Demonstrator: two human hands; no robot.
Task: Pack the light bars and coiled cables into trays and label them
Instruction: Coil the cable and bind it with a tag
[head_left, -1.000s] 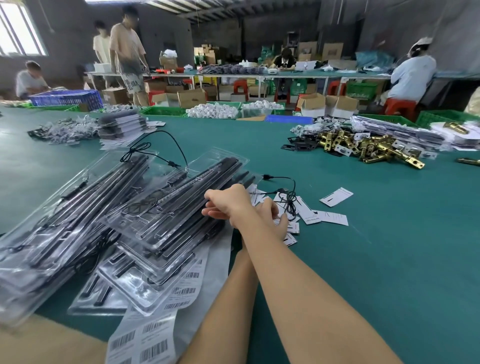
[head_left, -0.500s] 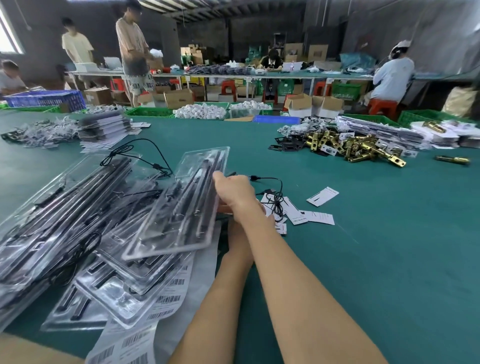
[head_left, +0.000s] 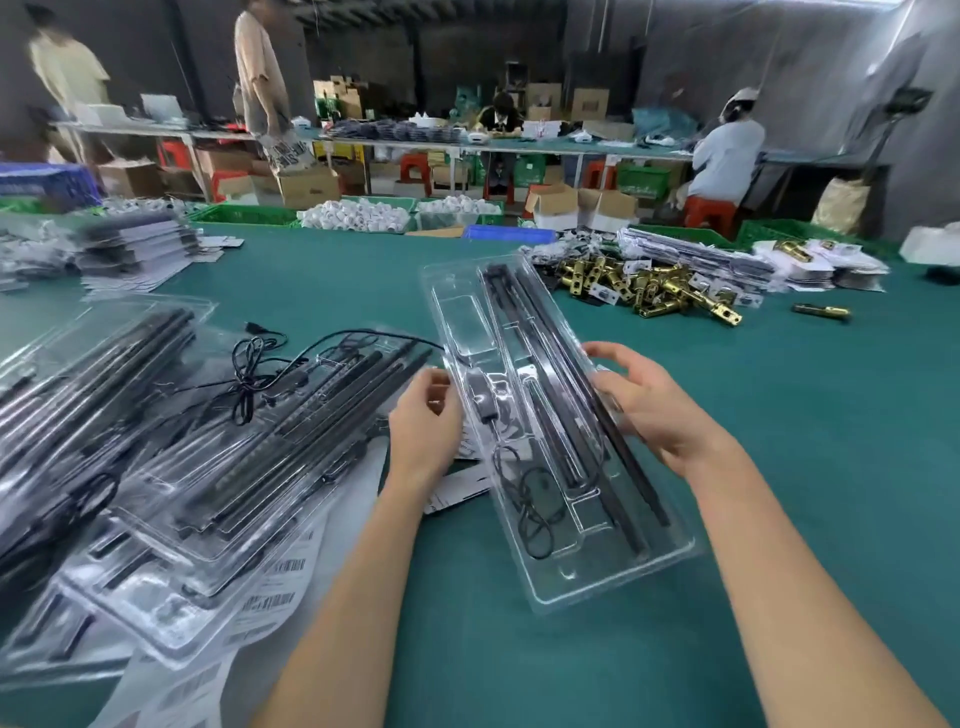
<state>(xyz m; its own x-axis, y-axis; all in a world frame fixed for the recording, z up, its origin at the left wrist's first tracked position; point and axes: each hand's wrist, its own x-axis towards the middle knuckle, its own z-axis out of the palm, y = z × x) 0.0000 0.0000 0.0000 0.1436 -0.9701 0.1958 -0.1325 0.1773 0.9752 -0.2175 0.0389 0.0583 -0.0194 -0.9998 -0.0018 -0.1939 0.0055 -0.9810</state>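
Observation:
A clear plastic tray (head_left: 571, 584) hangs tilted above the green table (head_left: 805, 467) in front of me. In it lie long black light bars (head_left: 550, 358) and a coiled black cable (head_left: 535, 512) with an inline controller. My left hand (head_left: 423, 426) grips the tray's left edge with curled fingers. My right hand (head_left: 647, 408) holds its right edge, thumb on top. A heap of filled trays (head_left: 182, 441) lies to the left, a loose black cable (head_left: 254, 374) on top of it. Barcode label sheets (head_left: 278, 587) stick out from under the heap.
White tags (head_left: 457, 499) lie on the table under the held tray. A pile of brass hardware (head_left: 654, 291) and stacked packets (head_left: 691, 254) sit at the far right, card stacks (head_left: 135, 249) at the far left. People work at benches behind.
The tray was lifted off the heap and carried right, in front of me. My right hand, earlier crossed over the left, now holds the tray's right edge.

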